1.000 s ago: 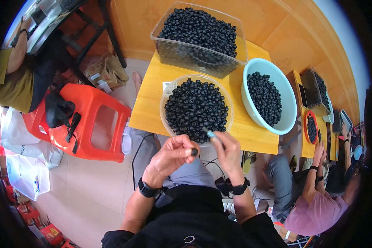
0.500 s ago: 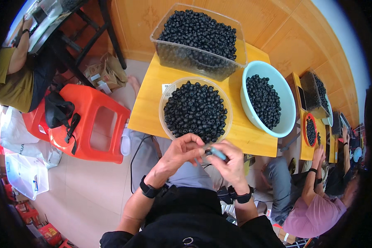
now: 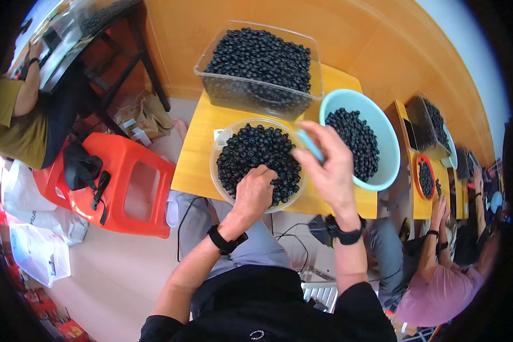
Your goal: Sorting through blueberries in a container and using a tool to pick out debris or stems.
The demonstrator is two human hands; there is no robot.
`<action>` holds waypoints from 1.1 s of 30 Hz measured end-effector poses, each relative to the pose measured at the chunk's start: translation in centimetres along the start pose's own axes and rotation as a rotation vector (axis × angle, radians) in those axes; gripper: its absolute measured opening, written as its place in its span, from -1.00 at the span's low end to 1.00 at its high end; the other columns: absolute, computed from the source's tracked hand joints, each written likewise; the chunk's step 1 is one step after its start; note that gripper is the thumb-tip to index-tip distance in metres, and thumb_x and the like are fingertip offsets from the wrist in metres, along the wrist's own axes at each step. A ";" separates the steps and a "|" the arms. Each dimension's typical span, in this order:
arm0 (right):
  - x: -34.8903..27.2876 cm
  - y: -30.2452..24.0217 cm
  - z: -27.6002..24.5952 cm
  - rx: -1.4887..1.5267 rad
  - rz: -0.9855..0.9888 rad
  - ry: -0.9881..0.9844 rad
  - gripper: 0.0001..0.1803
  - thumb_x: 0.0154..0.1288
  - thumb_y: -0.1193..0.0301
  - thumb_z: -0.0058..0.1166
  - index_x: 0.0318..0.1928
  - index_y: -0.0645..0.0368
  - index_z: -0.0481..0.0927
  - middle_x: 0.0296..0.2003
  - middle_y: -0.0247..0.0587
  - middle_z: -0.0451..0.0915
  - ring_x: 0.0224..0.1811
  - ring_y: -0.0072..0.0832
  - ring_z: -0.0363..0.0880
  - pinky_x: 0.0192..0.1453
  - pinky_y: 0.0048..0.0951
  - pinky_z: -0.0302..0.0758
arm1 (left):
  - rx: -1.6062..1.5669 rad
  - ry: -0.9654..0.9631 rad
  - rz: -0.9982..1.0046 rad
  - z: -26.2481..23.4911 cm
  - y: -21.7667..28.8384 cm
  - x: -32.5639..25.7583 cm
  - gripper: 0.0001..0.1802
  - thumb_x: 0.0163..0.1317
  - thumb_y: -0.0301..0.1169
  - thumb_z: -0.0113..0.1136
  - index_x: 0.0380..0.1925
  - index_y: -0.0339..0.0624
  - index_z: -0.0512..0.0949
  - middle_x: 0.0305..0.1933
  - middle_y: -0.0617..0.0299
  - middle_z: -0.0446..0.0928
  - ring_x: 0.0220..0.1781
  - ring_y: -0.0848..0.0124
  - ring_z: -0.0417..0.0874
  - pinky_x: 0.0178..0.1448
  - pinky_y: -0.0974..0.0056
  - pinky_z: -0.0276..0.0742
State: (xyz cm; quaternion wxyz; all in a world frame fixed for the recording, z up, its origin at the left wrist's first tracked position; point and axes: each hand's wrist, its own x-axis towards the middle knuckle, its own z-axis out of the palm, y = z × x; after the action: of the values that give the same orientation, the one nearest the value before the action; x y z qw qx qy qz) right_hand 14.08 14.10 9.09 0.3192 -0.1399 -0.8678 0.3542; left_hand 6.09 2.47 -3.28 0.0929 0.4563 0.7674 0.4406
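My left hand (image 3: 253, 196) reaches into a round clear tub filled with small black bead-like parts (image 3: 251, 148), some showing a hole. Its fingers are curled together among the parts, and whatever they pinch is hidden. To the right of the tub, my right hand (image 3: 333, 174) is raised, a little blurred, gripping a short light-blue tool (image 3: 310, 145). The tool's working end cannot be made out. Close by on the right, a pale-blue bowl (image 3: 389, 154) holds more of these black parts.
A rectangular clear bin (image 3: 228, 90) heaped with black parts stands at the back of the yellow table (image 3: 196, 165). A red stool (image 3: 125, 199) with a black bag (image 3: 81, 166) is at left. Other people sit at left and right; cables hang below the table.
My hands have moved apart. The left has gone down into the parts in the round tub; the right has risen toward the blue bowl, still holding the light-blue tool. The view has shifted slightly.
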 end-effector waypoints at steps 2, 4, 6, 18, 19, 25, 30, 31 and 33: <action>0.9 -1.8 1.0 0.103 0.003 -0.062 -0.69 0.05 0.55 0.20 -0.13 0.25 0.55 -0.42 -0.18 0.43 -0.45 -0.42 0.41 -0.38 -0.47 0.36 | 0.045 0.004 0.013 -0.2 0.1 0.1 -0.76 -0.08 -0.60 0.18 -0.32 -0.22 0.53 -0.31 0.09 0.47 -0.18 0.05 0.51 -0.13 0.06 0.45; 0.7 -1.7 1.1 0.102 -0.024 -0.047 -0.72 0.06 0.56 0.19 -0.16 0.27 0.56 -0.44 -0.18 0.43 -0.48 -0.40 0.40 -0.39 -0.47 0.35 | 0.036 0.024 0.025 0.2 -0.2 0.2 -0.75 -0.09 -0.61 0.17 -0.32 -0.21 0.52 -0.31 0.06 0.47 -0.17 0.03 0.49 -0.13 0.04 0.43; -0.8 -0.5 1.1 0.068 0.011 -0.047 -0.73 0.06 0.55 0.19 -0.17 0.30 0.56 -0.45 -0.17 0.43 -0.48 -0.40 0.41 -0.39 -0.47 0.34 | 0.115 0.060 0.100 0.2 -0.5 0.3 -0.77 -0.08 -0.62 0.15 -0.33 -0.20 0.54 -0.40 0.12 0.45 -0.29 0.21 0.56 -0.18 0.22 0.52; -10.4 3.2 3.9 0.374 0.543 -0.044 -0.84 0.15 0.55 0.13 -0.23 0.30 0.61 -0.47 -0.35 0.46 -0.42 -0.65 0.38 -0.31 -0.60 0.33 | -1.672 -0.166 -0.526 -4.6 -1.2 -2.0 -0.78 0.25 -0.51 0.03 -0.10 -0.25 0.50 -0.15 0.14 0.53 -0.29 0.46 0.60 -0.16 0.42 0.55; -10.2 3.1 4.0 0.362 0.516 -0.049 -0.83 0.16 0.53 0.12 -0.22 0.30 0.61 -0.47 -0.34 0.46 -0.42 -0.64 0.37 -0.32 -0.59 0.32 | -1.680 -0.162 -0.570 -4.5 -1.2 -2.1 -0.76 0.25 -0.51 0.04 -0.07 -0.25 0.48 -0.15 0.14 0.52 -0.31 0.46 0.60 -0.17 0.42 0.55; -9.7 2.3 4.0 0.318 0.417 -0.030 -0.77 0.20 0.44 0.08 -0.18 0.33 0.58 -0.49 -0.28 0.44 -0.46 -0.59 0.35 -0.37 -0.56 0.28 | -1.735 -0.181 -0.591 -4.7 -0.6 -2.7 -0.73 0.26 -0.49 0.07 -0.04 -0.24 0.44 -0.14 0.12 0.51 -0.24 0.45 0.61 -0.11 0.42 0.57; -9.6 2.2 4.6 0.277 0.337 -0.001 -0.75 0.20 0.44 0.08 -0.17 0.37 0.57 -0.51 -0.22 0.45 -0.49 -0.52 0.37 -0.40 -0.53 0.29 | -1.812 -0.194 -0.498 -4.0 -1.5 -3.5 -0.76 0.25 -0.49 0.10 -0.07 -0.23 0.48 -0.18 0.14 0.58 -0.12 0.41 0.64 -0.01 0.36 0.60; -9.5 1.8 4.5 0.228 0.296 -0.005 -0.76 0.20 0.45 0.08 -0.17 0.35 0.57 -0.51 -0.21 0.46 -0.51 -0.51 0.37 -0.41 -0.52 0.29 | -1.815 -0.174 -0.512 -4.1 -1.3 -3.5 -0.78 0.24 -0.49 0.12 -0.11 -0.22 0.49 -0.18 0.14 0.58 -0.12 0.41 0.64 -0.02 0.37 0.60; -9.3 1.4 4.5 0.178 0.256 -0.009 -0.77 0.20 0.45 0.08 -0.17 0.34 0.58 -0.51 -0.20 0.46 -0.53 -0.50 0.38 -0.43 -0.52 0.30 | -1.818 -0.154 -0.528 -4.2 -1.3 -3.6 -0.81 0.23 -0.50 0.14 -0.14 -0.21 0.50 -0.19 0.14 0.58 -0.13 0.42 0.64 -0.03 0.37 0.60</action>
State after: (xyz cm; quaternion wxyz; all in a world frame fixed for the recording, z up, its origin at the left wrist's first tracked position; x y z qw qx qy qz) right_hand 18.23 8.37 1.41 0.2787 -0.2188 -0.8094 0.4683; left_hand 5.06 -3.11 -2.75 0.5596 0.0488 0.2006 0.8026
